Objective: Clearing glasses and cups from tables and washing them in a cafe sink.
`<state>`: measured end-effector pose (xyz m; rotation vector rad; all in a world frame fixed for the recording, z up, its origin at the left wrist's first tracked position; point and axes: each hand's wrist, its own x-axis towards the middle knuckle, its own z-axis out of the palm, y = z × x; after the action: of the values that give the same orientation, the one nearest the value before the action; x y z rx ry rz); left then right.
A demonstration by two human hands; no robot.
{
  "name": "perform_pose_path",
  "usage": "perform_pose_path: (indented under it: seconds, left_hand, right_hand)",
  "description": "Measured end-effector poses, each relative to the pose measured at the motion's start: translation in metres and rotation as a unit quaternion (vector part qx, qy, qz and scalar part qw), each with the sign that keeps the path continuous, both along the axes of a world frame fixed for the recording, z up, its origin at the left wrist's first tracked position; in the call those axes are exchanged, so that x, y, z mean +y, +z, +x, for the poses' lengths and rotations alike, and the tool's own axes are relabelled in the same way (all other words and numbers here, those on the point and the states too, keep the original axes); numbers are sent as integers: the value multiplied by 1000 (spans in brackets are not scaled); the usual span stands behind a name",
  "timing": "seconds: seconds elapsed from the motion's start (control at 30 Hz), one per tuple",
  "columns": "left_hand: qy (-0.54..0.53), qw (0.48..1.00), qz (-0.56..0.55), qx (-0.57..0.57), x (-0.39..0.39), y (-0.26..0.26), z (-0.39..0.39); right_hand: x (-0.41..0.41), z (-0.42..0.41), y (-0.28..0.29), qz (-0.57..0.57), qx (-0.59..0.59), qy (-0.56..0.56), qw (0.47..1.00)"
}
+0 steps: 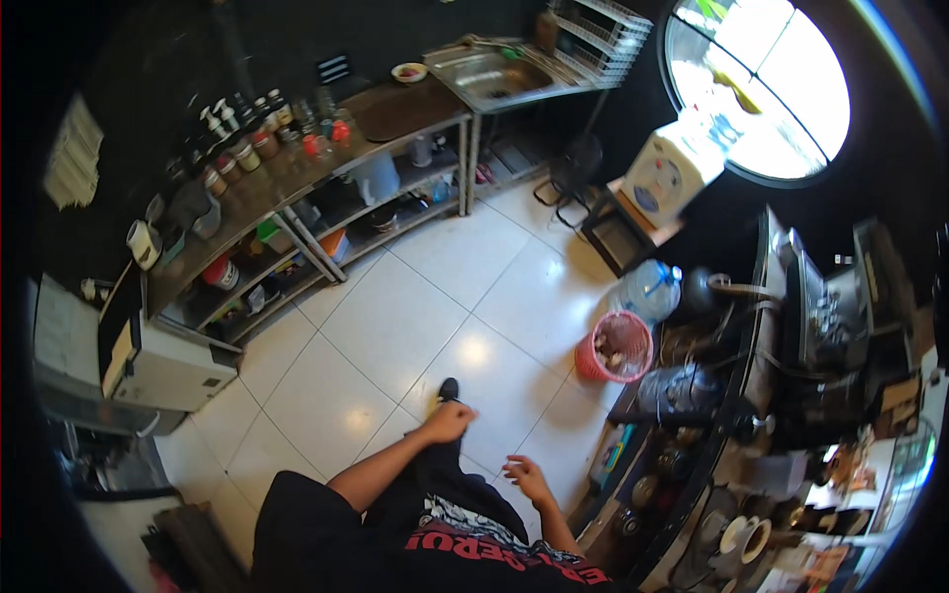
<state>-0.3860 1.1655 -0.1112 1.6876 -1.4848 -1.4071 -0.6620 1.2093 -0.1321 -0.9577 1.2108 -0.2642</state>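
Observation:
My left hand (449,422) hangs over the white tiled floor (400,296), just above the black shoe (448,389) on my foot. Its fingers are curled in, and nothing shows in it. To the right and nearer my body, my right hand (528,476) is loosely spread and bare. Neither hand touches any object. Closest to the right hand is the low shelf (593,511) under the right-hand counter. Farther ahead on that side stands a pink plastic waste basket (586,362) with rubbish inside, beside a large clear water bottle (645,293).
Along the left wall runs a counter (285,181) with jars, pump bottles and shelves below. It leads to a steel sink (493,74) and a wire dish rack (608,44). A water dispenser (660,174) rests on a wooden stand (619,230). A small white fridge (178,367) is at left.

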Motion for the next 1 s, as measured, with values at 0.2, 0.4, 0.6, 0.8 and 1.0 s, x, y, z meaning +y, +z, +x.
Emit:
perform_pose_path:
  seconds: [0.2, 0.4, 0.6, 0.8, 1.0]
  left_hand:
    - [387, 919, -25, 63, 7, 25, 121]
    - [405, 899, 111, 127, 16, 21, 221]
    - [453, 884, 33, 107, -48, 71, 322]
    - [556, 816, -16, 155, -79, 83, 360]
    - [632, 748, 57, 194, -106, 61, 368]
  right_hand:
    - [-118, 20, 7, 53, 6, -220, 974]
    - [-224, 134, -21, 63, -9, -216, 974]
    - [-297, 326, 55, -43, -65, 53, 996]
    - [-373, 418, 43, 25, -68, 219, 973]
    - [-477, 481, 36, 78, -75, 194, 975]
